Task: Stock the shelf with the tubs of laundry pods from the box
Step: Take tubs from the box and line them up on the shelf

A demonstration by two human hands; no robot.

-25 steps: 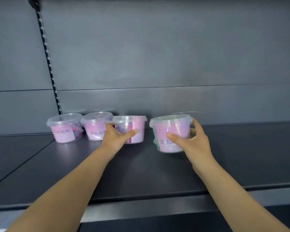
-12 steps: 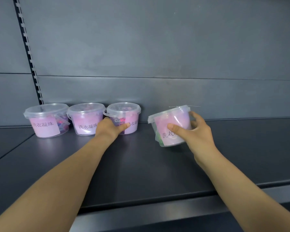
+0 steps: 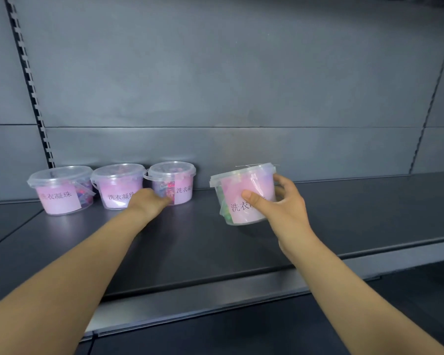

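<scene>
Right now the thumb (image 3: 249, 195) of the right hand (image 3: 283, 210) lies across the pink label of the held tub (image 3: 241, 185), and the fingers (image 3: 280, 181) curl round its far wall, clamping the body just under the lid rim. The tub is tilted rather than upright, and I cannot tell whether its base touches the shelf (image 3: 241, 254). It sits at 3 o'clock of the row, apart from it.

The left hand (image 3: 149, 204) reaches the lower front of the third tub (image 3: 174, 180). Its fingertips are blurred, so I cannot tell whether they pinch or merely push. The second tub (image 3: 118, 187) and first tub (image 3: 59, 194) stand at 9 o'clock of that, close together against the back panel (image 3: 215, 85).

These tubs look light, with thin clear walls that probably flex — and the label is likely slick. A wrap below the rim seems safest, since the lip stops slipping. The box is out of view.
</scene>
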